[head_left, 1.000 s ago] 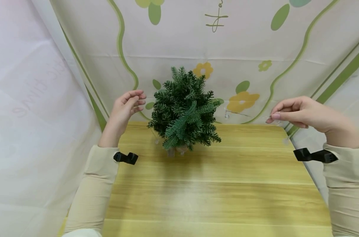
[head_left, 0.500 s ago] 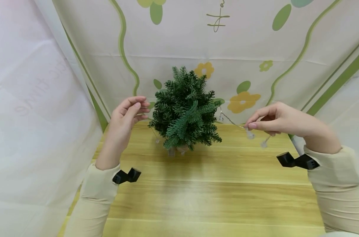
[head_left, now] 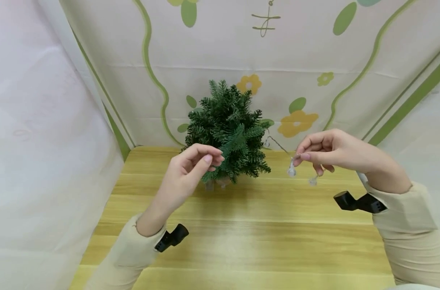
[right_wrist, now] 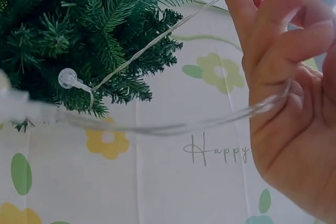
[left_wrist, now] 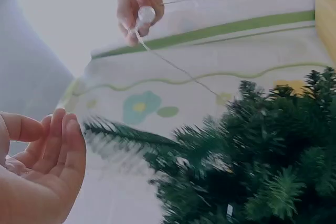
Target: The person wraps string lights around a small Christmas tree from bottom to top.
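A small green artificial Christmas tree [head_left: 234,121] stands at the back middle of the table. My right hand [head_left: 326,153], to its right, pinches the wire of a string of lights [head_left: 281,146] between thumb and forefinger. That wire runs from the tree's right side to the fingers. One clear bulb [head_left: 291,171] dangles below the fingertips and another bulb [head_left: 312,182] hangs under the hand. Close to the branches sits a further bulb [right_wrist: 67,78] in the right wrist view. My left hand [head_left: 192,167] holds nothing; its loosely bent fingers overlap the tree's lower left in the head view.
The wooden table [head_left: 241,249] reaches back to a flower-printed cloth wall [head_left: 212,52]. A pale cloth [head_left: 35,169] closes off the left side. Beneath the tree, a pale base [head_left: 223,183] shows partly.
My right hand has come left towards the tree, still pinching the wire, with bulbs now hanging below it. My left hand has moved right and nearer, in front of the tree's lower left.
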`<state>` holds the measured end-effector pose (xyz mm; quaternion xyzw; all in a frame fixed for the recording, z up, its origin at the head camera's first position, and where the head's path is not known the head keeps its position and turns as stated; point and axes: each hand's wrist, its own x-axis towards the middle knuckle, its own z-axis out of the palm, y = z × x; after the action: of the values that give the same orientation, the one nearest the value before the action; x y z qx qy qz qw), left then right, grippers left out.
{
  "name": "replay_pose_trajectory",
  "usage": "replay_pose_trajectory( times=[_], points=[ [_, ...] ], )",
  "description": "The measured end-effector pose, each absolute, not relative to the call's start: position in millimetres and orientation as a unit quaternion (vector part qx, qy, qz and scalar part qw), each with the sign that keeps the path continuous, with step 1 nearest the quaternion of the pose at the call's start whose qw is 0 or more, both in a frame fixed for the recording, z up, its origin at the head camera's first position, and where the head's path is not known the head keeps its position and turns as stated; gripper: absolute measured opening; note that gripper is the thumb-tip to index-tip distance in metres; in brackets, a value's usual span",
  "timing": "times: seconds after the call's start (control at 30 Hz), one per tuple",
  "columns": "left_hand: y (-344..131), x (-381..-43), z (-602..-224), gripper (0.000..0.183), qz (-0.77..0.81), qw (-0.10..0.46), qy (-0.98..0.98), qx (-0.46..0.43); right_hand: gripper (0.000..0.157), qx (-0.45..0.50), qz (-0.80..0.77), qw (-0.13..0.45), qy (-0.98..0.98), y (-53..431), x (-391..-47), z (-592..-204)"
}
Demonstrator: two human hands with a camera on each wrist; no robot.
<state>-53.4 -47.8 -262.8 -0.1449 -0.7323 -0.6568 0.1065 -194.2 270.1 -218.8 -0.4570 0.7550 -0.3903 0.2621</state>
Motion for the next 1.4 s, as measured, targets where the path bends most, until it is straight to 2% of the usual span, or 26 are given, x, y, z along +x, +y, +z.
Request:
replay_pose_trajectory(
  times=[0.1,0.2,0.43,0.7,0.93,1.1,1.4],
  points=[
    [-40.0,-45.4,-261.2,0.024,-0.638,0.148,-0.74,-0.153,0.027,-0.465,-0.397,0.269,0.744,271.2,-197.0,-219.4],
    [-31.9,-39.7,-258.0,0.023,-0.63,0.153,-0.743,-0.168,0.032,-0.477,-0.422,0.283,0.717,272.1,-200.3,-220.7],
    [-5.2,-41.3,-264.7,0.021,-0.632,0.063,-0.752,-0.175,0.039,-0.497,-0.492,0.329,0.635,271.7,-206.3,-227.6],
    [14.1,-57.7,-280.5,0.028,-0.636,-0.036,-0.758,-0.141,0.039,-0.507,-0.501,0.356,0.605,268.2,-213.4,-235.7],
    [19.1,-72.1,-291.6,0.035,-0.673,-0.095,-0.725,-0.109,0.036,-0.489,-0.484,0.367,0.626,262.3,-214.2,-242.3],
    [24.6,-76.8,-296.0,0.037,-0.69,-0.115,-0.708,-0.092,0.033,-0.486,-0.464,0.378,0.637,256.6,-215.1,-246.0],
    [31.5,-81.1,-303.0,0.029,-0.686,-0.092,-0.719,-0.065,0.033,-0.499,-0.453,0.399,0.621,246.9,-219.4,-251.2]
  ],
)
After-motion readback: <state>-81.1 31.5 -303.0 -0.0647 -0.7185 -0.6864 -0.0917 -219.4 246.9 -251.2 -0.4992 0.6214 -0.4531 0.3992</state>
